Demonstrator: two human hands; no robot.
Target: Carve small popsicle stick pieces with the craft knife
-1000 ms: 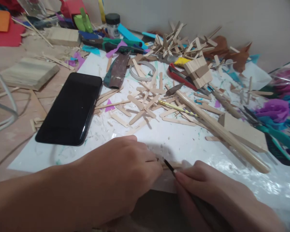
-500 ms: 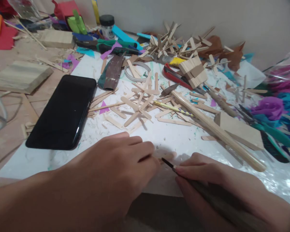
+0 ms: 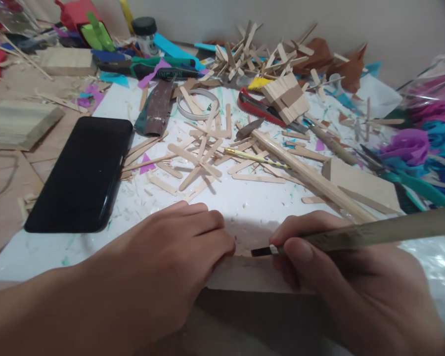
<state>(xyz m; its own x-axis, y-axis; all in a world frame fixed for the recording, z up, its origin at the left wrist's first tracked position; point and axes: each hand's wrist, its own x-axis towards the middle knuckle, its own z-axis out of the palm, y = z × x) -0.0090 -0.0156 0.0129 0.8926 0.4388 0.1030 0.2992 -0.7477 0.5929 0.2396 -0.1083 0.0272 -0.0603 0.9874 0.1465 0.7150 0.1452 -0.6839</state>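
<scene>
My left hand (image 3: 193,252) is closed with its knuckles up, low on the white paper. Its fingers press on a wooden craft stick (image 3: 244,252), of which only a small tan end shows past the fingertips. In my right hand (image 3: 330,267) is a carving chisel (image 3: 356,237), gripped near its dark flat blade between thumb and fingers. Its long handle points out to the right. The blade tip is just right of the left fingertips, close to the paper's front edge; whether it touches the stick I cannot tell.
Behind the hands lie loose craft sticks (image 3: 200,163), a pencil (image 3: 255,157) and a thick wooden rod (image 3: 311,175). A black phone (image 3: 83,173) rests at left. Farther back are a tape ring (image 3: 180,105), a red cutter (image 3: 257,110) and a stick pile (image 3: 250,54). Green-handled scissors (image 3: 411,183) lie right.
My right hand has turned, swinging the chisel's handle from low right up to point right. The blade now lies flatter, and less of the craft stick shows. The view has shifted slightly right.
</scene>
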